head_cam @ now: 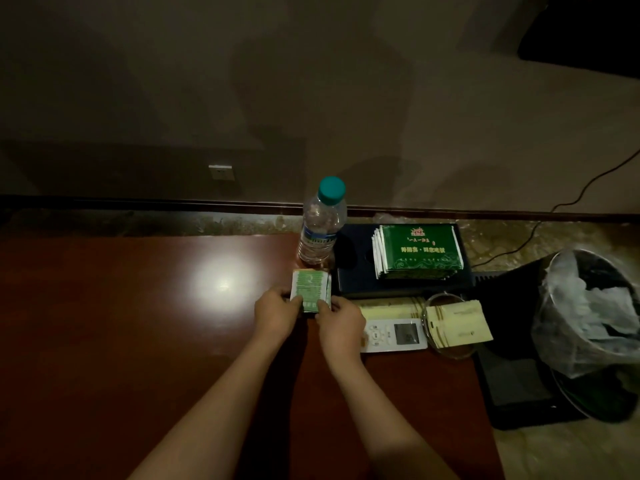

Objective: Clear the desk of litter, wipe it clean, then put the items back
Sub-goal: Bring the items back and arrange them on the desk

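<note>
A small stack of light green sachets (309, 288) lies on the dark red desk (138, 323), just in front of a clear water bottle (322, 225) with a teal cap. My left hand (277, 311) pinches the stack's near left corner. My right hand (341, 322) pinches its near right corner. Right of the stack, a dark tray (356, 271) carries a pile of dark green packets (417, 251). Nearer me lie a white remote control (396, 335), yellow paper packets (459, 325) and a round glass dish (450, 351).
A black bin (595, 341) lined with a clear plastic bag stands on the floor beside the desk's right end. A black cable (540, 223) runs down the wall behind it. A wall socket (221, 172) sits at back left. A lamp glare marks the desk's middle.
</note>
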The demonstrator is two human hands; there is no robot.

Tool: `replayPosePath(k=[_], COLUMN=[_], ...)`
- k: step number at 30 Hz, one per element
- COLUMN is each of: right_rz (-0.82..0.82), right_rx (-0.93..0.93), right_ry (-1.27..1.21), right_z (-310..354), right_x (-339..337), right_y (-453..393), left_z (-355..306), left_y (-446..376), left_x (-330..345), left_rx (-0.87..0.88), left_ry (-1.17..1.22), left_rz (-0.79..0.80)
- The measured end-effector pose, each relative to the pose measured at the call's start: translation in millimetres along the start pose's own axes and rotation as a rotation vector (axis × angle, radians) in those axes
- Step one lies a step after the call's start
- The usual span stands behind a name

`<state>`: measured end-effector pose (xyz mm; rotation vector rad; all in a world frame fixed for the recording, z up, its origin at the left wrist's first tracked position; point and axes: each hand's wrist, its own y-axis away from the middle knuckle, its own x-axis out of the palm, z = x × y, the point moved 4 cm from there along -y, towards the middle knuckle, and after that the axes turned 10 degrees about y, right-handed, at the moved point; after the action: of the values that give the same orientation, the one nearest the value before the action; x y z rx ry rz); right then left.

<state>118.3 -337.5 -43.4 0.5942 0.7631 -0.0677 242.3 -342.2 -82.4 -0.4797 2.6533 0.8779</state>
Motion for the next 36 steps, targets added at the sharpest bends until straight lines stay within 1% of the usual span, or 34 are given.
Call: replayPosePath(k=[4,8,12,18,25,30,36], right_rz=[-0.012,0.07,0.078,0.105,0.085,0.073,0.086], right_rx=[0.048,0.055,0.03,0.012,-0.041,-0.055,-0.105], right_ry=[-0.041,0.019,0.082,0.076,0.078,0.083,0.107], right_z=[-3,-2,3,6,7,2,3], right_x=[0,-2,-8,-6,-8,-7,-15], right_y=[5,5,4,6,4,6,9], left_z=[0,-4,-8,-5,-10,-12,-16], left_y=[4,8,12,8,4,6,6], left_x=[1,2,3,7,14,10,9], left_rx=[-0.004,0.077,0.124,0.132,0.143,0.114,0.14], left_ry=[0.018,-0.026,-0.046,-0.121,-0.256,-0.269,-0.229], left_rz=[-0.035,-0.027,-0.011,0.055,0.122,0.074,0.12])
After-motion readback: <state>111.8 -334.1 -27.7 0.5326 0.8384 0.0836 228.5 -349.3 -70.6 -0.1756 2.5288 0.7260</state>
